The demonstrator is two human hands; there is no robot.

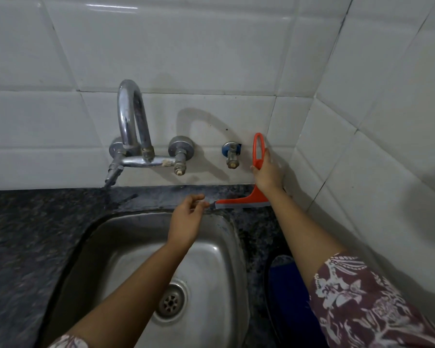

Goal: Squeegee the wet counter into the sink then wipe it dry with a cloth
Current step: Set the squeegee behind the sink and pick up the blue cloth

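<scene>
**A:** Where is the squeegee?

**B:** The squeegee (239,200) stands blade-down on the narrow strip of counter (23,222) behind the sink (211,259), close to the tiled wall. Your right hand (268,173) is wrapped round its handle.

**A:** And my left?

**B:** Your left hand (186,219) reaches to the blade's left end, fingers lightly bent. I cannot tell whether it pinches the tip or only hovers beside it.

**A:** What could go wrong?

**B:** I judge that strip to be cramped. The blade may ride up on the sink rim and leave water behind it. The handle may also knock the small valve (232,156) just beside it. If your fingers are at the tip when you pull toward the sink, the blade may catch them.

**A:** How does it look?

**B:** It is orange plastic with a looped handle and a wide head edged in grey rubber, lying against dark speckled stone. A blue cloth (284,285) lies on the counter right of the sink, partly under your right arm.
</scene>
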